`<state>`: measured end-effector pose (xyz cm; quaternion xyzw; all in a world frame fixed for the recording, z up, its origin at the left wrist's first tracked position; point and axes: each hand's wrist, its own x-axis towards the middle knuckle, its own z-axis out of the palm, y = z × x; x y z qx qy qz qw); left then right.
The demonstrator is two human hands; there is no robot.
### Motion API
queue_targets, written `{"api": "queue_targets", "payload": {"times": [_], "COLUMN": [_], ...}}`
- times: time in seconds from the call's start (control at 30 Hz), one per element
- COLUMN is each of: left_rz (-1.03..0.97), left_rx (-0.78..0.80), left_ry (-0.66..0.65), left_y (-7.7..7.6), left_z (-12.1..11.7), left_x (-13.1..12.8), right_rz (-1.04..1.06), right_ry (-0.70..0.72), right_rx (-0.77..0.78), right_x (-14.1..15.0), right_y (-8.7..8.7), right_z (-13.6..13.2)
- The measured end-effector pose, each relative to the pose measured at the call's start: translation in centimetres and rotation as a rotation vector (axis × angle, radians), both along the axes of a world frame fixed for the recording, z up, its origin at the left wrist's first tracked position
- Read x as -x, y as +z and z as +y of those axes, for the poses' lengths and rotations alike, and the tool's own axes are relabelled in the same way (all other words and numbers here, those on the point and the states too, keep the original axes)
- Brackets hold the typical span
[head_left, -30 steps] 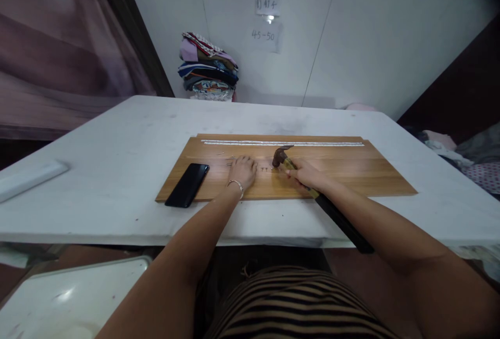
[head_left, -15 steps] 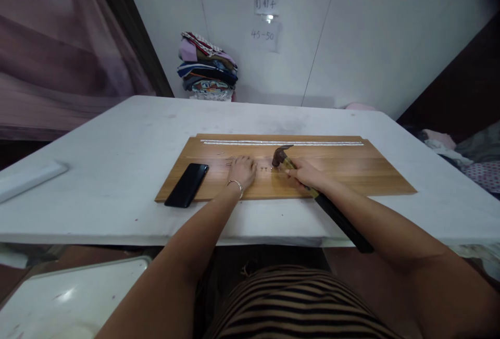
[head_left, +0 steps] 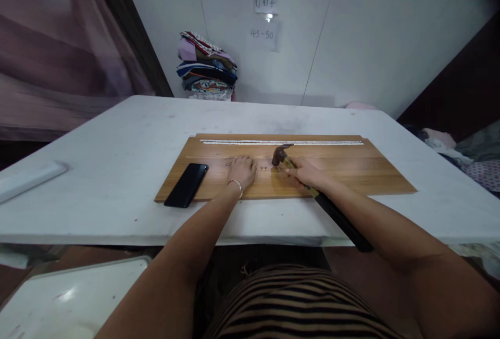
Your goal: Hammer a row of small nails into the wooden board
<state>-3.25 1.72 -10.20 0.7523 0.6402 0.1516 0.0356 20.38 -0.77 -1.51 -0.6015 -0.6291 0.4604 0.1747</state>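
My right hand (head_left: 307, 173) is wrapped around the upper handle of a claw hammer (head_left: 282, 155). The hammer's head hovers just above or touches the wooden board (head_left: 351, 172); I cannot tell which. Palm down, my left hand (head_left: 242, 170) lies on the board with its fingers stretched forward, a bracelet around the wrist. Several small nails (head_left: 263, 168) stand in the board between the two hands. More loose nails (head_left: 228, 161) lie by the left fingers, partly hidden by them. Two white marked strips (head_left: 281, 143) run along the board's far side.
A black phone (head_left: 186, 185) rests over the board's front left corner. The board lies on a table with a white cover (head_left: 128, 172). At the table's left is a white long object (head_left: 31, 180). Folded clothes (head_left: 208, 68) are stacked by the wall, below handwritten papers (head_left: 265, 34).
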Motion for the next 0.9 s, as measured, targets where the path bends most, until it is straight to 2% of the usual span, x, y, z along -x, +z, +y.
{"api": "queue_targets", "payload": {"times": [0.37, 0.57, 0.7, 0.9], "left_rz": [-0.019, 0.011, 0.025, 0.006], "left_rx": [0.001, 0.025, 0.04, 0.038], "left_ry": [0.011, 0.032, 0.048, 0.041], "left_y": [-0.1, 0.6, 1.1, 1.1], "left_z": [0.1, -0.3, -0.6, -0.6], "left_x": [0.0, -0.1, -0.3, -0.2], "right_rz": [0.064, 0.012, 0.075, 0.075], "right_ry": [0.021, 0.003, 0.006, 0.012], "right_rx": [0.032, 0.018, 0.048, 0.055], "right_x": [-0.2, -0.1, -0.1, -0.2], "right_y": [-1.1, -0.8, -1.0, -0.8], "right_z": [0.1, 0.2, 0.0, -0.1]}}
